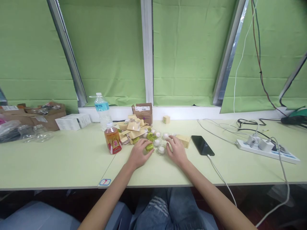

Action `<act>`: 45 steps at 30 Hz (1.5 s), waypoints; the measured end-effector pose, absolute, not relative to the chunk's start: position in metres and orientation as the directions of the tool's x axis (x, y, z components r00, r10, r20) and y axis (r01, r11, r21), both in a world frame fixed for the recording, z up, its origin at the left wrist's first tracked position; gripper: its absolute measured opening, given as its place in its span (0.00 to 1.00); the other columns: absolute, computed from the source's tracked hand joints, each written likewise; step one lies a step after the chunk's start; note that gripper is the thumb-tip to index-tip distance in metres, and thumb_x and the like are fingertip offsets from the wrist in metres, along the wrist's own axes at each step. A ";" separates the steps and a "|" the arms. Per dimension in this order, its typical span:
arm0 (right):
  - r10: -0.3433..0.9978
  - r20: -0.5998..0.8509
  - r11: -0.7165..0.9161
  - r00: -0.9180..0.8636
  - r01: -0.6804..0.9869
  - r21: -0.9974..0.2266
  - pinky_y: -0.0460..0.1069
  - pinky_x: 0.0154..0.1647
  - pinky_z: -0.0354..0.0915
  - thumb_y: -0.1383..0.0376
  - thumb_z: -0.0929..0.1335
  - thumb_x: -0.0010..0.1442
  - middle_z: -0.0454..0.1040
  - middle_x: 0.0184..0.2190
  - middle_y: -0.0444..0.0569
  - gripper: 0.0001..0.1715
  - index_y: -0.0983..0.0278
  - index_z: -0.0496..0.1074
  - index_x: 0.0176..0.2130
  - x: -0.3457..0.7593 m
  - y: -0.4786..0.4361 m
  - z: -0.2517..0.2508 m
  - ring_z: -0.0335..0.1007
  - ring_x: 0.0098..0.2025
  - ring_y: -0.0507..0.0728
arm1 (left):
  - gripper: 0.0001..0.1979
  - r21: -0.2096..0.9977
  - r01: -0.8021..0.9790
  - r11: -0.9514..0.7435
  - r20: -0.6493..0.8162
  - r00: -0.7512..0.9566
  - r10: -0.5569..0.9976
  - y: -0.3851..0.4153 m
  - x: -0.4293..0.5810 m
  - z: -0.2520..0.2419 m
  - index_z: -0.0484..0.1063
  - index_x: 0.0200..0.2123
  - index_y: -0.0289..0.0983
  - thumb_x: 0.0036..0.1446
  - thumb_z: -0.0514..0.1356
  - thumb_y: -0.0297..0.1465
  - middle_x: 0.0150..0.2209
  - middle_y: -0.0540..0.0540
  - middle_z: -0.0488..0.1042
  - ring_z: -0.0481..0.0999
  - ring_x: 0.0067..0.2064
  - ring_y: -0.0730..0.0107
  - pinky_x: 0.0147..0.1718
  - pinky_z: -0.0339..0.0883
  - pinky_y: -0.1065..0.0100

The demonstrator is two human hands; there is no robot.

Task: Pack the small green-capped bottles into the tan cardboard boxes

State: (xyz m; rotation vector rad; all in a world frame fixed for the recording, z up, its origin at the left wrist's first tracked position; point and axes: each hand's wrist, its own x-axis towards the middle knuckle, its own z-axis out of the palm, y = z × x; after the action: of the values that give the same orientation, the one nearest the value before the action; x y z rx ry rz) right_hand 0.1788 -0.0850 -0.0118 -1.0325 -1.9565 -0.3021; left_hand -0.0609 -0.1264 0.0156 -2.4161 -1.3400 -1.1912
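Note:
My left hand [139,154] pinches a shiny green lid [149,147] between thumb and fingers, just above the table. My right hand [177,151] rests beside a group of small clear jars [161,149] with whitish contents, thumb and fingers apart and nothing visible between them. More green lids [151,136] lie behind my left hand, among the jars. A heap of pale yellow cardboard boxes [134,126], some flattened or opened, spreads behind them. Past my right fingers lies one closed yellow box [184,140].
An orange-red drink bottle [112,139] and a clear water bottle [102,110] stand left. A black phone [202,145] on a charging cable and a white power strip [266,150] lie right. Brown cartons [48,118] and white boxes [73,121] sit at far left.

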 end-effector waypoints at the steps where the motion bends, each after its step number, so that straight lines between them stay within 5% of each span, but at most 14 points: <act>1: 0.570 0.787 0.577 -0.235 0.797 -0.180 0.60 0.55 0.67 0.67 0.62 0.69 0.73 0.54 0.60 0.14 0.63 0.73 0.49 0.180 -0.084 -0.011 0.69 0.57 0.66 | 0.14 0.198 0.775 -0.600 0.652 0.353 0.671 -0.129 -0.058 0.015 0.75 0.50 0.41 0.63 0.63 0.38 0.48 0.42 0.76 0.73 0.53 0.54 0.54 0.66 0.52; 5: 0.585 0.806 0.401 -0.092 0.897 -0.188 0.64 0.59 0.61 0.68 0.63 0.66 0.71 0.58 0.63 0.14 0.64 0.74 0.48 0.194 -0.077 -0.010 0.65 0.60 0.68 | 0.12 0.080 0.799 -0.596 0.540 0.468 0.699 -0.126 -0.052 0.009 0.77 0.47 0.41 0.62 0.64 0.38 0.50 0.42 0.76 0.71 0.55 0.53 0.58 0.60 0.48; 9: 0.598 0.801 0.247 0.021 0.946 -0.209 0.74 0.61 0.52 0.67 0.66 0.63 0.68 0.60 0.68 0.19 0.65 0.71 0.54 0.211 -0.067 -0.017 0.58 0.63 0.74 | 0.07 0.041 0.902 -0.429 0.588 0.325 0.741 -0.111 -0.053 0.002 0.78 0.43 0.41 0.63 0.62 0.33 0.55 0.39 0.74 0.69 0.58 0.48 0.57 0.59 0.44; 14: 0.752 0.658 0.205 0.037 0.936 -0.287 0.64 0.51 0.64 0.61 0.66 0.64 0.73 0.45 0.65 0.18 0.64 0.72 0.52 0.220 -0.064 -0.020 0.67 0.51 0.71 | 0.13 0.049 0.953 -0.299 0.684 0.186 0.706 -0.109 -0.055 0.002 0.77 0.49 0.39 0.63 0.58 0.27 0.59 0.33 0.71 0.67 0.61 0.41 0.58 0.58 0.39; 19: 0.808 0.524 0.162 0.267 0.755 -0.635 0.59 0.47 0.66 0.45 0.64 0.66 0.72 0.50 0.63 0.35 0.64 0.68 0.61 0.218 -0.070 -0.005 0.73 0.48 0.69 | 0.14 0.029 0.856 -0.516 0.765 0.313 0.563 -0.133 -0.025 0.011 0.73 0.53 0.40 0.67 0.55 0.30 0.58 0.36 0.72 0.68 0.61 0.47 0.59 0.59 0.46; 23: 0.804 0.475 0.298 0.359 0.448 -0.843 0.57 0.48 0.68 0.42 0.59 0.67 0.76 0.50 0.64 0.41 0.70 0.65 0.63 0.217 -0.071 0.000 0.75 0.47 0.67 | 0.14 -0.007 0.656 -0.755 0.685 0.553 0.474 -0.136 0.038 0.006 0.72 0.54 0.39 0.68 0.53 0.30 0.58 0.35 0.71 0.69 0.60 0.49 0.57 0.64 0.48; 27: 0.810 0.387 0.284 0.441 0.282 -0.916 0.56 0.45 0.71 0.45 0.56 0.68 0.78 0.48 0.62 0.39 0.69 0.63 0.63 0.221 -0.071 0.000 0.78 0.42 0.65 | 0.10 0.161 0.466 -0.870 0.586 0.665 0.464 -0.116 0.076 -0.003 0.72 0.48 0.38 0.66 0.54 0.29 0.52 0.37 0.73 0.73 0.56 0.55 0.53 0.70 0.56; 32: 0.878 0.257 0.259 0.404 0.050 -0.965 0.56 0.30 0.73 0.43 0.58 0.66 0.78 0.44 0.60 0.47 0.68 0.47 0.71 0.219 -0.068 -0.002 0.78 0.29 0.62 | 0.06 0.444 0.455 -0.772 0.541 0.551 0.636 -0.080 0.053 -0.003 0.74 0.38 0.38 0.64 0.57 0.31 0.39 0.43 0.74 0.75 0.39 0.64 0.40 0.71 0.63; 35: 0.878 0.278 0.277 0.389 0.061 -0.959 0.57 0.33 0.74 0.43 0.58 0.66 0.77 0.48 0.62 0.47 0.69 0.47 0.71 0.215 -0.064 -0.007 0.79 0.30 0.62 | 0.10 0.495 0.491 -0.717 0.521 0.493 0.697 -0.069 0.041 0.000 0.73 0.44 0.38 0.65 0.57 0.37 0.38 0.45 0.75 0.74 0.35 0.66 0.36 0.70 0.64; 38: 0.867 0.310 0.257 0.391 0.182 -0.949 0.57 0.39 0.73 0.43 0.59 0.65 0.78 0.46 0.61 0.48 0.71 0.52 0.70 0.212 -0.062 -0.012 0.79 0.36 0.65 | 0.23 0.459 0.523 -0.719 0.569 0.448 0.689 -0.067 0.042 0.001 0.66 0.59 0.39 0.63 0.61 0.40 0.48 0.41 0.75 0.76 0.43 0.60 0.41 0.72 0.60; 41: 0.893 0.317 0.248 0.319 0.241 -0.938 0.57 0.40 0.72 0.41 0.62 0.64 0.79 0.39 0.56 0.49 0.71 0.55 0.69 0.207 -0.064 -0.013 0.79 0.37 0.66 | 0.34 0.289 0.564 -0.773 0.628 0.498 0.598 -0.070 0.046 0.000 0.59 0.66 0.44 0.60 0.66 0.39 0.63 0.36 0.65 0.70 0.60 0.50 0.55 0.70 0.52; 45: 0.915 0.366 0.324 0.168 0.230 -0.918 0.55 0.40 0.73 0.41 0.60 0.67 0.79 0.38 0.54 0.42 0.66 0.62 0.66 0.202 -0.072 -0.010 0.77 0.37 0.63 | 0.32 0.280 0.601 -0.748 0.656 0.449 0.607 -0.072 0.048 -0.001 0.62 0.65 0.46 0.60 0.67 0.39 0.69 0.38 0.59 0.63 0.67 0.46 0.61 0.65 0.47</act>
State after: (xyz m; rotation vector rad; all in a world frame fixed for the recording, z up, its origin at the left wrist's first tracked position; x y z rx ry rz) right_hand 0.2023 -0.0725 -0.0097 -1.1700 -1.3402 0.6934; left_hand 0.0480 -0.0717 -0.0011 -2.6801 -1.1174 -1.2173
